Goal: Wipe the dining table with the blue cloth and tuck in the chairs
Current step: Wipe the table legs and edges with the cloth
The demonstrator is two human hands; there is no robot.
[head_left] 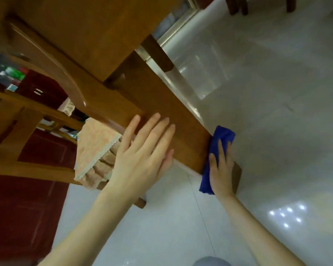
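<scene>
While the left hand (pixel 142 152) lies flat, fingers straight, on a brown wooden board (pixel 161 104), the right hand (pixel 221 169) presses the blue cloth (pixel 224 135) against the board's edge.

The cloth sits under the right hand's extended fingers, neither hand clenched, and one end of it shows past the fingertips. Just left of the left hand, a peach patterned cushion (pixel 94 148) rests on a wooden chair (pixel 13 135). A pale tiled floor (pixel 277 131) spreads beneath both arms.
</scene>
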